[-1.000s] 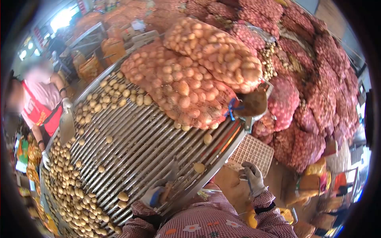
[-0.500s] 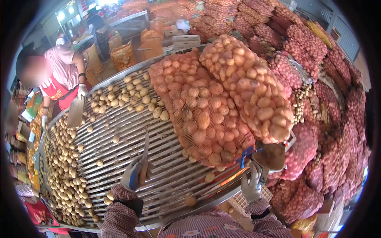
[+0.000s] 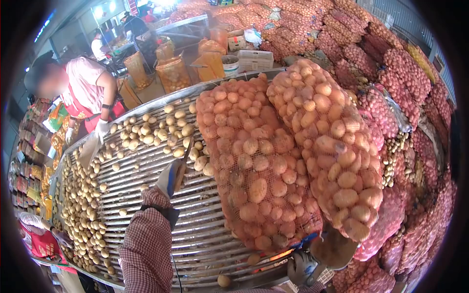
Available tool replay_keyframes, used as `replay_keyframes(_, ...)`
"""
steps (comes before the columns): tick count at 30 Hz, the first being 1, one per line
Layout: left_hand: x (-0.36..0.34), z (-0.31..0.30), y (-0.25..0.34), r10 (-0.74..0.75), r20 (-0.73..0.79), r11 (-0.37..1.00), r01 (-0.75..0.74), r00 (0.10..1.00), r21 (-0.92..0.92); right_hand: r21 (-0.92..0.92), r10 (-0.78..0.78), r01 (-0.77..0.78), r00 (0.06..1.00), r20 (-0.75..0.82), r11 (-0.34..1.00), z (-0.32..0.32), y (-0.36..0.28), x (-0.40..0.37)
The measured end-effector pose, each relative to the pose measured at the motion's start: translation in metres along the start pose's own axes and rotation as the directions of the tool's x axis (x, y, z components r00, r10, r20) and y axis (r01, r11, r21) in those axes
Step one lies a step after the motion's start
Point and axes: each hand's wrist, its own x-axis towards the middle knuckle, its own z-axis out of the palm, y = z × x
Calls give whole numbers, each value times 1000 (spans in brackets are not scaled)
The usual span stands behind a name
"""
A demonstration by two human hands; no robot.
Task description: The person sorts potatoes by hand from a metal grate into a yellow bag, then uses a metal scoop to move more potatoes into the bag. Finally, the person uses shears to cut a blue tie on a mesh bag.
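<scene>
My left hand (image 3: 171, 177), in a white and blue glove, is closed on a flat scraper-like tool (image 3: 184, 163) held over the slatted metal table (image 3: 161, 215). Its blade end is beside loose potatoes (image 3: 178, 128) near the far edge. My right hand (image 3: 302, 268), in a grey and white glove, is at the near edge, just below a full mesh sack of potatoes (image 3: 259, 171). Its fingers are bent close to a metal scoop (image 3: 334, 249); whether they hold anything is unclear. A second full sack (image 3: 337, 146) leans against the first.
Across the table a co-worker (image 3: 85, 90) in a red apron holds a flat board (image 3: 90, 149). Potatoes (image 3: 80, 210) heap along the left side. Another person (image 3: 44, 244) stands at the lower left. Piled sacks (image 3: 425, 210) line the right. Boxes and bags stand beyond the table.
My left hand has moved forward with the tool, toward the far potatoes. My right hand appears lower, near the sack's end. The co-worker's board has moved slightly left; the view has shifted.
</scene>
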Motion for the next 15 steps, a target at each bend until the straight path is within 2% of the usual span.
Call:
replay_keyframes(1,13,0,5,194,8,916,-184,981,358,-25,3,-2,1000,26,1000,-2,-3,1)
replay_keyframes(2,41,-6,0,-131,-52,942,107,990,-319,-24,-2,3,1000,26,1000,-2,-2,0)
replay_keyframes(3,72,-8,-14,-48,-132,980,22,990,-196,-21,22,-21,999,41,1000,-1,-2,-2)
replay_keyframes(5,122,-18,-26,16,-145,995,-30,989,-96,-24,47,-46,997,62,999,-3,-3,-6)
replay_keyframes(7,122,0,16,-26,-250,1000,22,968,-21,-47,74,-68,988,135,997,-4,-5,-3)
replay_keyframes(8,140,-7,14,-2,-294,975,67,956,212,-20,60,-59,994,95,998,-5,-6,1)
replay_keyframes(9,156,-13,11,-4,-295,975,69,955,211,-19,59,-57,994,96,998,-5,-5,2)
replay_keyframes(11,182,-19,6,136,-295,853,40,946,521,-22,95,-93,981,167,995,-3,-2,0)
replay_keyframes(12,185,-17,11,181,-315,797,48,932,602,-11,80,-79,985,153,997,-4,-3,2)
replay_keyframes(13,185,-16,16,178,-313,797,50,933,602,-12,82,-81,984,155,997,-4,-4,4)
replay_keyframes(15,175,-11,33,262,-248,574,56,933,817,-28,57,-54,989,139,998,-5,-5,5)
